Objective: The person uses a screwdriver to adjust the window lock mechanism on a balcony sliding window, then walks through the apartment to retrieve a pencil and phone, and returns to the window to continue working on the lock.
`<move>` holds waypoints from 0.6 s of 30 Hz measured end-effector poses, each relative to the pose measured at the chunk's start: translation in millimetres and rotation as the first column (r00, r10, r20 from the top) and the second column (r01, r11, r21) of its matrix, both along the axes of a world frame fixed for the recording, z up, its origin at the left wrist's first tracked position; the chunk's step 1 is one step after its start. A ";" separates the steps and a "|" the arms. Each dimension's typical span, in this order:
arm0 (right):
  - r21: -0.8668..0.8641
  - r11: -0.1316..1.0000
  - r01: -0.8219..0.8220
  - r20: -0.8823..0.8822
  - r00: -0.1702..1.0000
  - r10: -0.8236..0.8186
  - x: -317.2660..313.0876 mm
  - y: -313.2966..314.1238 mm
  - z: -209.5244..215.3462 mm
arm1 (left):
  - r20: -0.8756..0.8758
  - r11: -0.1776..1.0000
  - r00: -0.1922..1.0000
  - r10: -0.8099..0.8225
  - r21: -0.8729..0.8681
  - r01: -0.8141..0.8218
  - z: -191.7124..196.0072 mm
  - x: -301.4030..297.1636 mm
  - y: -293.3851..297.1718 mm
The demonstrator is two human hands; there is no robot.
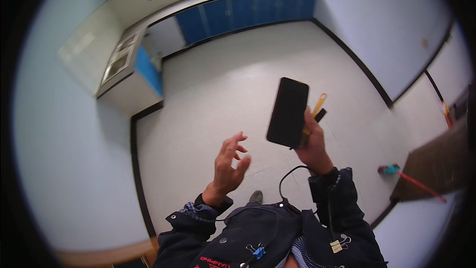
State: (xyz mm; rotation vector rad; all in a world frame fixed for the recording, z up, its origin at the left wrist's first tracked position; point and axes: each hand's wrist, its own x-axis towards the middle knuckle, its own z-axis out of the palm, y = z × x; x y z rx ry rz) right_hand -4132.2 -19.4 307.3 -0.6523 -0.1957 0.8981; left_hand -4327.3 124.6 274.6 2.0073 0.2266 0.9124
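Observation:
My right hand [316, 148] is closed around a black smartphone [288, 111], its dark screen turned up toward me. In the same grip is a tool with a yellow handle [321, 103], which has a hole at its end. A short black piece [321, 115] sticks out beside that handle; whether it belongs to the same tool I cannot tell. My left hand [229, 167] hangs in the air to the left of the phone, fingers bent and apart, holding nothing. A black cable runs from near my right wrist to my jacket.
Blue cabinets [238, 12] line the far wall under a counter. A counter unit [119, 69] with a metal-framed top juts out at left. At right, a red-handled tool with a teal head [391, 169] rests by a brown panel [431, 164]. A wooden edge [106, 255] shows lower left.

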 end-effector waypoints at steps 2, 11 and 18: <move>0.032 0.999 0.011 0.041 0.999 -0.012 20.1 -12.3 -10.1 | -0.040 0.989 0.991 -0.126 -0.083 0.122 -1.2 46.9 8.3; -0.260 0.936 0.236 0.140 0.969 -0.205 85.0 -26.9 -72.5 | -0.305 0.822 0.789 -0.534 -0.405 0.400 -14.6 192.8 -4.1; -0.428 0.887 0.176 0.115 0.984 -0.139 181.2 -89.4 -78.8 | -0.547 0.910 0.728 -0.413 -0.211 0.358 -14.7 303.6 -70.4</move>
